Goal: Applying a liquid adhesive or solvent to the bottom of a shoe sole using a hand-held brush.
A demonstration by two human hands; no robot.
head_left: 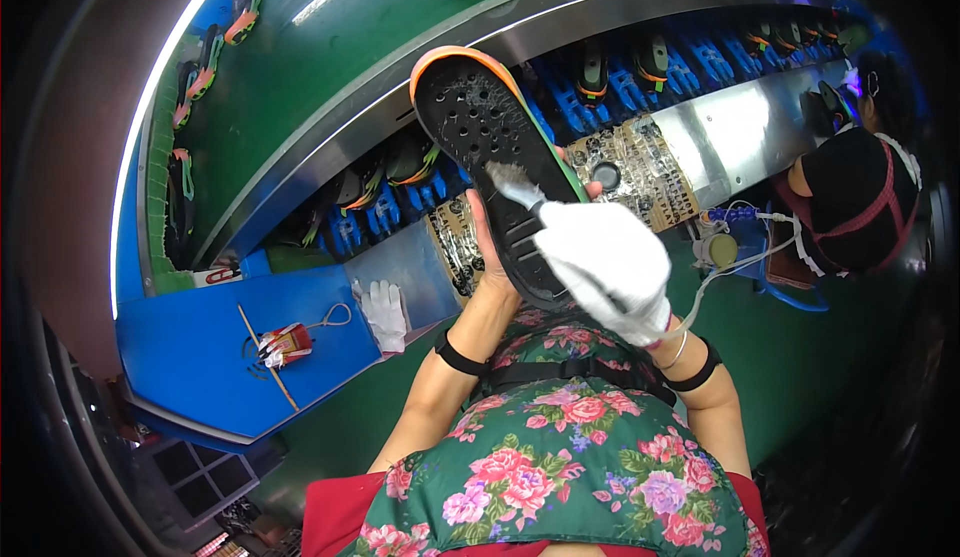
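My left hand [486, 244] is wrapped around a long black shoe sole [540, 257] with an orange and green edge. Its thumb lies along the near-left side, and fingertips show past the far-right side. Round holes dot the wide upper end of the sole, and raised bars cross its lower part. In a white glove, my right hand [610, 262] grips a brush [515, 185], whose pale bristles touch the sole's dark surface below the holes. The gloved fingers hide most of the brush handle.
A blue table [200, 327] at left carries a red-and-white container [287, 345] with a thin stick, and a white glove [383, 312]. Beyond runs a metal-edged conveyor [600, 27] above blue racks [620, 82] of shoes. Another person [850, 197] sits at right beside a hose [740, 257].
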